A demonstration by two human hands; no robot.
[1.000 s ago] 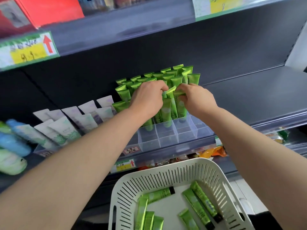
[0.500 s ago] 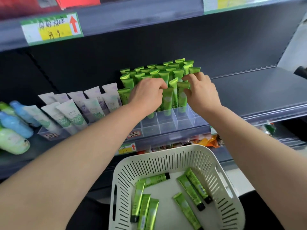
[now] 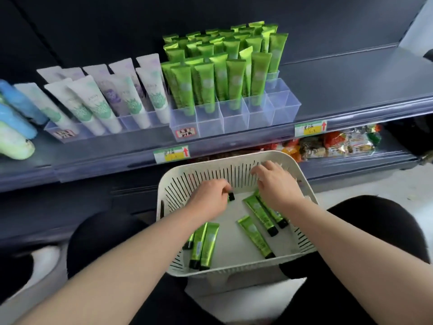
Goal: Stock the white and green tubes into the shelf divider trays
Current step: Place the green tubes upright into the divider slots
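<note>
Several green tubes point(image 3: 225, 73) stand upright in the clear divider tray point(image 3: 281, 109) on the shelf, and its right-hand compartments hold nothing. White tubes point(image 3: 98, 99) lean in the tray to the left. On my lap sits a white slotted basket point(image 3: 178, 170) with several loose green tubes point(image 3: 254, 238). My left hand point(image 3: 208, 198) is inside it, fingers curled round a green tube whose black cap point(image 3: 231, 196) sticks out. My right hand point(image 3: 276, 184) lies with fingers spread over the top ends of two tubes near the basket's far wall.
Blue and pale green bottles point(image 3: 14, 118) lie at the shelf's left end. Colourful snack packets point(image 3: 328, 144) fill the lower shelf behind the basket. Price labels point(image 3: 171, 154) line the shelf edges. My knees in black point(image 3: 375, 231) flank the basket.
Both hands have left the green tubes in the shelf tray and dropped down into the basket. The left hand has taken hold of a loose tube.
</note>
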